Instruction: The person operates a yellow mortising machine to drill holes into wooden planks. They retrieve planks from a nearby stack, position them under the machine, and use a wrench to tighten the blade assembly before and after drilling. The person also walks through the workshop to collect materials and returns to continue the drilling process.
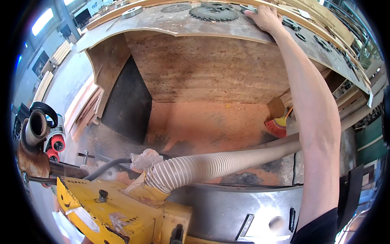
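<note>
My right arm reaches far forward over a wood-sided bin to a worn shelf top [158, 23]. At its far edge my right hand [267, 19] has its fingers curled down and its thumb out to the left, beside a small grey metal piece [247, 8]. What the fingers hold is hidden. Toothed circular saw blades [213, 13] lie just left of the hand. To its right are dark metal cutter parts [290, 24] and a black ring [300, 37]. My left hand does not show.
A yellow machine housing [109, 211] with a ribbed hose [219, 164] stands close in front, beside a steel machine table [227, 207]. Reddish sawdust [203, 122] covers the bin floor, where a red-and-yellow brush [277, 126] rests. A metal ring [132, 12] sits at the shelf's left.
</note>
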Demonstrator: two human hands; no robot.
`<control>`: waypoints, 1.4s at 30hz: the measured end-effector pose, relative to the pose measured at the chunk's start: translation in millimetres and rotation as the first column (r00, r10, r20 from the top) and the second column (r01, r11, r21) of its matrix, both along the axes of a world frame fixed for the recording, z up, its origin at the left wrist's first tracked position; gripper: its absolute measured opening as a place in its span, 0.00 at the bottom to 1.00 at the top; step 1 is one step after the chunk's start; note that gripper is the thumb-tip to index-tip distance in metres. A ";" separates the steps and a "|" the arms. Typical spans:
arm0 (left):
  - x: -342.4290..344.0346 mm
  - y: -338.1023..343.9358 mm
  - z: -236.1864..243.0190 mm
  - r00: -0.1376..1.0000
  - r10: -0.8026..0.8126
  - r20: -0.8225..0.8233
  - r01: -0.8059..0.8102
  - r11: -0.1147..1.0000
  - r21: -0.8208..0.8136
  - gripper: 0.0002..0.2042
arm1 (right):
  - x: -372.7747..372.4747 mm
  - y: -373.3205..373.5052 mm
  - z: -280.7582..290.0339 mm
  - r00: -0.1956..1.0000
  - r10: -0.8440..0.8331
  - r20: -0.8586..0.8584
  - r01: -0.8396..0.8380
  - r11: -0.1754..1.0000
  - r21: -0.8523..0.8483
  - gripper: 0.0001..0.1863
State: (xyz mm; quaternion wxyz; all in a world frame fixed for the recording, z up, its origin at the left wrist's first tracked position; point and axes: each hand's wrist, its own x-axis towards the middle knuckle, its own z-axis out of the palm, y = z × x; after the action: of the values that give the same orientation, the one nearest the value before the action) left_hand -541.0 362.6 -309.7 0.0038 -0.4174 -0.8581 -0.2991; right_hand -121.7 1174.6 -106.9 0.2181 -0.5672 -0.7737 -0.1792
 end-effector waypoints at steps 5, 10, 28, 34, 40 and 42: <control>2.3 -3.8 -3.1 1.000 0.005 0.004 -0.005 1.000 0.001 0.04 | -6.9 -10.4 -8.7 0.966 0.212 -0.146 -0.187 0.968 0.166 0.35; -5.9 4.2 -1.6 1.000 -0.023 -0.006 0.023 1.000 0.020 0.05 | -49.2 -19.0 15.7 0.865 0.433 -0.254 -0.383 0.896 0.224 0.36; -10.7 -7.8 5.2 0.999 -0.041 0.014 0.040 0.997 0.062 0.05 | -27.4 -38.0 -0.8 0.993 -0.110 -0.051 0.104 0.988 -0.118 0.31; -10.7 -21.5 1.1 0.998 -0.067 -0.005 0.067 0.990 0.123 0.05 | -15.8 -40.0 7.3 0.996 -0.085 0.034 0.086 0.996 -0.032 0.33; -24.9 -28.0 3.9 0.986 -0.118 -0.114 0.128 0.989 0.080 0.05 | 37.0 -119.5 38.5 0.988 -0.086 -0.127 0.058 0.975 -0.213 0.32; -23.9 -34.1 -3.6 0.989 -0.072 -0.129 0.072 0.997 -0.006 0.04 | 73.3 -188.1 50.1 0.482 0.063 -0.874 -0.607 0.744 -0.281 0.29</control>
State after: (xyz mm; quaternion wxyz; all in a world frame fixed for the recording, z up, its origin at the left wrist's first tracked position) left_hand -564.9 328.5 -313.3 0.0482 -0.4665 -0.8407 -0.2707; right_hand -48.4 986.4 -56.8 0.4077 -0.4463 -0.6945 0.3901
